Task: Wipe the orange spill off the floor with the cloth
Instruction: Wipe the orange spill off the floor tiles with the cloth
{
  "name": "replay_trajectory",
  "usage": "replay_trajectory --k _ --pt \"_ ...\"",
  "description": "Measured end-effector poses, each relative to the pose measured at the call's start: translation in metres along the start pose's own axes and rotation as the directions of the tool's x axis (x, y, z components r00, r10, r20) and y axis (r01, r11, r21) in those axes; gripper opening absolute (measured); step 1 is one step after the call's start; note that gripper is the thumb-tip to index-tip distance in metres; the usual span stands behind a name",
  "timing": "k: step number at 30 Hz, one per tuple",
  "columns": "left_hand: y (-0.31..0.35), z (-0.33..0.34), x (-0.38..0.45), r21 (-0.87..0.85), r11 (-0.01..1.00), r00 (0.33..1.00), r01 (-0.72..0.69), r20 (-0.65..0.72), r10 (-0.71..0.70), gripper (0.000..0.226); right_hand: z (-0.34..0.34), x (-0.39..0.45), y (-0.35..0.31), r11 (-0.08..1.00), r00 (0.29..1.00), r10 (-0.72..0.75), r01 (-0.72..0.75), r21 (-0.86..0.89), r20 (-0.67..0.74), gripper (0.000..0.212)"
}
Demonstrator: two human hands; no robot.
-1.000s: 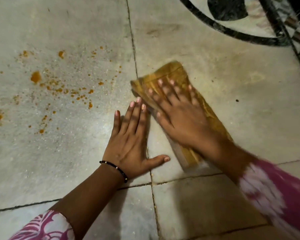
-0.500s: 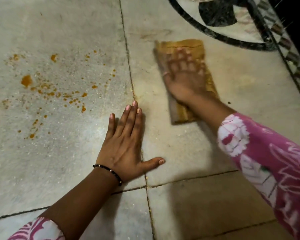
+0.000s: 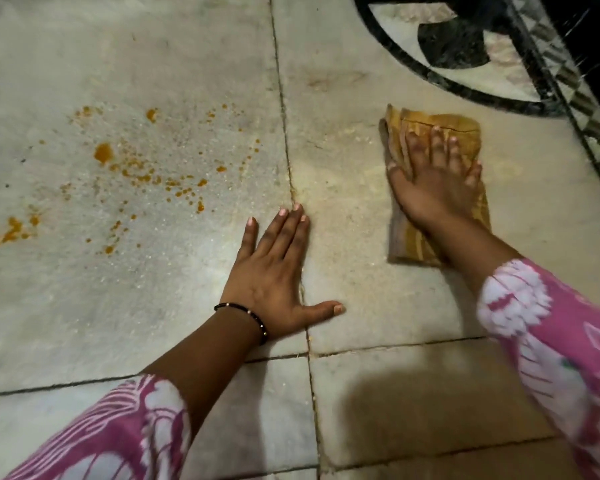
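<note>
A folded yellow-brown cloth [image 3: 465, 128] lies flat on the pale stone floor [image 3: 343, 209] at the right. My right hand [image 3: 433, 178] presses down on it with straight, spread fingers and covers its middle. My left hand [image 3: 274, 282] rests flat on the floor over a tile joint, fingers straight, holding nothing. The orange spill [image 3: 136, 174] is a scatter of drops and blobs on the tile to the left, well apart from the cloth and just beyond my left fingertips.
A dark curved inlay band [image 3: 430, 77] with a patterned border crosses the floor at the top right, close behind the cloth. Grout lines [image 3: 284, 133] split the floor into large tiles. My pink patterned sleeves fill the bottom corners.
My right hand slid the cloth away from my left hand, first up and then to the right toward the dark inlay. My left hand stayed planted on the floor.
</note>
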State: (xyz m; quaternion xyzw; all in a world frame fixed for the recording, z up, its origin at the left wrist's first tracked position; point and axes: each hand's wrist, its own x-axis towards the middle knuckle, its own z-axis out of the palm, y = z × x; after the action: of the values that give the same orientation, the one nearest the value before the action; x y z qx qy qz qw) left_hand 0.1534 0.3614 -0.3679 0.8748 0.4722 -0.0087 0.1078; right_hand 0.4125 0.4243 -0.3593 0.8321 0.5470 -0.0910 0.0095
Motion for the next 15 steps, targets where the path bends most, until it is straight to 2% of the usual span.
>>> replay_trajectory --k 2,4,7,9,10,12,14,15 --pt "0.002 -0.001 -0.002 0.004 1.000 1.000 0.017 0.013 -0.017 0.116 -0.002 0.002 -0.024 0.999 0.998 -0.035 0.033 0.025 0.051 0.061" --pt "0.007 0.001 -0.007 -0.011 0.999 0.998 0.047 0.039 -0.047 0.112 0.002 -0.023 -0.036 0.978 0.974 -0.208 0.209 -0.001 0.090 0.055" --pt "-0.001 -0.004 -0.041 -0.041 0.998 0.997 0.052 0.055 -0.050 0.105 0.011 -0.091 -0.044 0.870 0.862 -0.485 0.493 -0.021 0.149 0.053" --pt "-0.028 -0.014 -0.072 0.009 0.999 0.999 -0.040 -0.006 0.040 0.101 0.016 -0.137 -0.050 0.782 0.768 -0.601 0.623 -0.035 0.222 0.055" --pt "-0.050 -0.024 -0.092 0.064 0.995 0.997 -0.075 -0.024 0.077 0.096 0.016 -0.158 -0.058 0.724 0.700 -0.656 0.689 -0.023 0.282 0.056" --pt "-0.105 -0.048 -0.129 0.186 0.979 0.996 -0.087 0.015 0.086 0.089 0.016 -0.188 -0.075 0.571 0.515 -0.758 0.821 0.025 0.401 0.055" --pt "-0.159 -0.073 -0.159 0.294 0.948 0.992 -0.122 0.074 0.105 0.085 0.008 -0.197 -0.094 0.402 0.327 -0.807 0.914 0.053 0.492 0.055" --pt "-0.187 -0.086 -0.173 0.334 0.929 0.985 -0.161 0.115 0.129 0.084 0.002 -0.196 -0.107 0.341 0.261 -0.807 0.938 0.058 0.530 0.055"
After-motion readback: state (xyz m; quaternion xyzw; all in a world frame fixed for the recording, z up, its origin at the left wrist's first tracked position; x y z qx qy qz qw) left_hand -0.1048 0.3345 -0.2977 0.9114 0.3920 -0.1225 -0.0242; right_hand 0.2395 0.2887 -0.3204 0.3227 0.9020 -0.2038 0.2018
